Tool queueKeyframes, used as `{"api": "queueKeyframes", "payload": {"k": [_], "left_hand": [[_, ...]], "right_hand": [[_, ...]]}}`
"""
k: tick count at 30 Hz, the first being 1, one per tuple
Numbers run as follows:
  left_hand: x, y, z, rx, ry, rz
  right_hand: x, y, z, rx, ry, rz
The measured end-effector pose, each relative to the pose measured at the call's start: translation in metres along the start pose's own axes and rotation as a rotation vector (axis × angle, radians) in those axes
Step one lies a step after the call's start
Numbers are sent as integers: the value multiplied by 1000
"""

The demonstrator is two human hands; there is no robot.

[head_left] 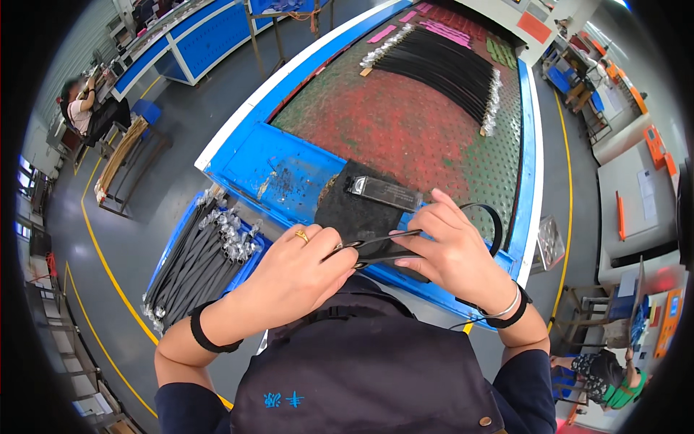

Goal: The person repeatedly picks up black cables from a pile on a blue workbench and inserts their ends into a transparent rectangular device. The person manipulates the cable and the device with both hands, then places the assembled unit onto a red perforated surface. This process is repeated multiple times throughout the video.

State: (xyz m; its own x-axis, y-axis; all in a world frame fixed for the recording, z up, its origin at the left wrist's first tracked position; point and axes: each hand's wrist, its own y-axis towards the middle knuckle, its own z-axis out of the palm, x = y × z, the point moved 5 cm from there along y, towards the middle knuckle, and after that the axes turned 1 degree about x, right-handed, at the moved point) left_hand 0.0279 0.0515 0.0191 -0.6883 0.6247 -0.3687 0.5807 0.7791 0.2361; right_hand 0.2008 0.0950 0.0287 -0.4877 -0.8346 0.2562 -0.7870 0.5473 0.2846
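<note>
Between my hands stretches a narrow black strap [390, 238], looking like a belt, doubled into two strands. My left hand [300, 264] is closed on its left end, fingers curled, a ring on one finger. My right hand [455, 246] pinches the strands between thumb and fingers, index finger raised. Beyond that hand the strap curves into a loop [497, 220] over the blue edge. Just past my hands, a dark glossy rectangular piece [387, 194] with a silvery left end lies on a black cloth-like pad [336, 206]. My fingers hide part of the strap.
A blue-framed machine bed [412, 130] with a worn red-green surface holds a row of black straps [441, 72] with plastic-wrapped ends. Pink and green strips lie behind them. At left, a blue bin [170, 249] holds more wrapped straps. Two people sit farther off.
</note>
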Motion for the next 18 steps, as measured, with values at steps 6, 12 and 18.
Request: {"api": "queueKeyframes", "payload": {"k": [6, 12, 18], "left_hand": [[45, -19, -6, -253, -679, -364], [54, -47, -24, -423, -1685, -516], [38, -51, -41, -326, -1866, -438]], "right_hand": [[-8, -30, -46, -718, -112, -55], [-89, -27, 41, -482, 3, 440], [-143, -47, 151, -155, 175, 574]]}}
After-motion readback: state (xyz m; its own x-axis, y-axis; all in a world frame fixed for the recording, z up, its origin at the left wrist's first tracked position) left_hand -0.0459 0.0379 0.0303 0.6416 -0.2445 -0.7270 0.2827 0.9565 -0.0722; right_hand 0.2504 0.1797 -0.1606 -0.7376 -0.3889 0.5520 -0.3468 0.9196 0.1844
